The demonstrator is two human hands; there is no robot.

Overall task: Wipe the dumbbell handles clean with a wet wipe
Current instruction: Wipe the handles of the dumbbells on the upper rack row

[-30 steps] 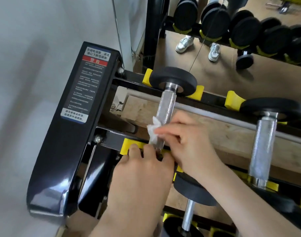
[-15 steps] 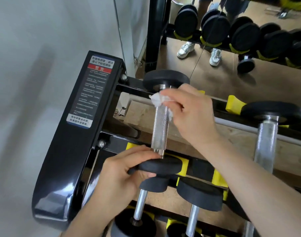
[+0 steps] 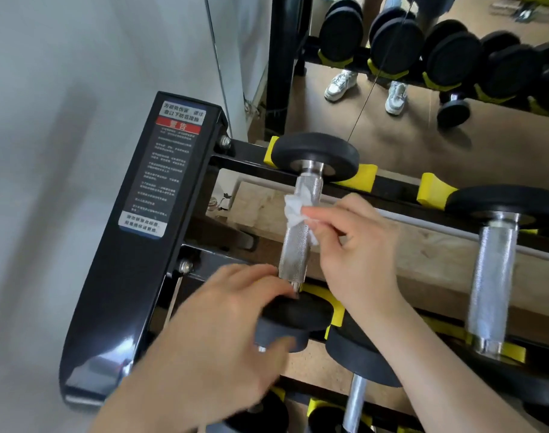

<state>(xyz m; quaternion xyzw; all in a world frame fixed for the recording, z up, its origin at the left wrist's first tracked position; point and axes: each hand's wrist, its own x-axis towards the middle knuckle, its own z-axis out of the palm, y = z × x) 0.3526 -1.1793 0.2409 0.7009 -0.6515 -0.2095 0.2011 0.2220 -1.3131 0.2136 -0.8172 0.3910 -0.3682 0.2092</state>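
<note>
Though blurred, left hand, right hand, one wipe, two dumbbell handles.

i see a black rack with yellow cradles on its rails and a warning label on its side panel. on the top tier the left dumbbell lies across both rails, a second dumbbell well to its right. lower dumbbells sit on the tier beneath.
</note>
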